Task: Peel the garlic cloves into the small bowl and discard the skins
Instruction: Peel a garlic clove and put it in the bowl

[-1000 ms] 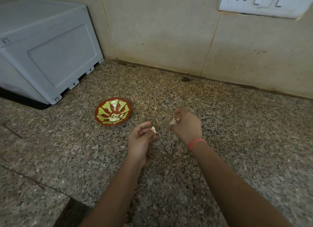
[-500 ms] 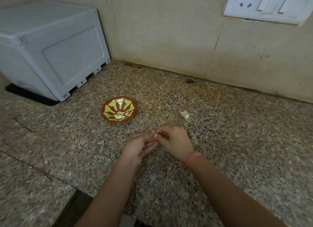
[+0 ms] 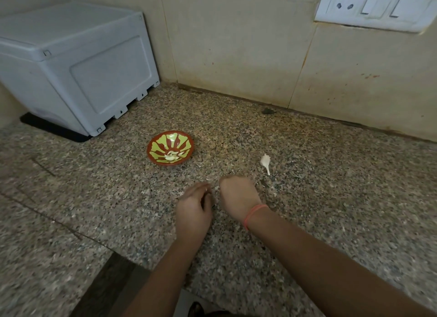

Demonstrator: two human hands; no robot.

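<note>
Hands, fingertips together 0.5 s ago, now sit just apart over the granite counter [image 3: 331, 198]. Left hand [image 3: 192, 212]: fingers curled, pale speck at the tips, too blurred to tell if it's gripped. Right hand [image 3: 237, 198]: fist-like, back to cam, contents hidden. Peeled cloves [image 3: 170, 157] lie in small bowl [image 3: 155, 148]. Loose skin [image 3: 264, 161] lies on counter, right of bowl, just beyond right hand.

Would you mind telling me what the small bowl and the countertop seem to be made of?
Small bowl: probably glazed ceramic or melamine; glossy, painted red and green petals.
Countertop: polished granite by its look; speckled grey, brown and black grains.
</note>
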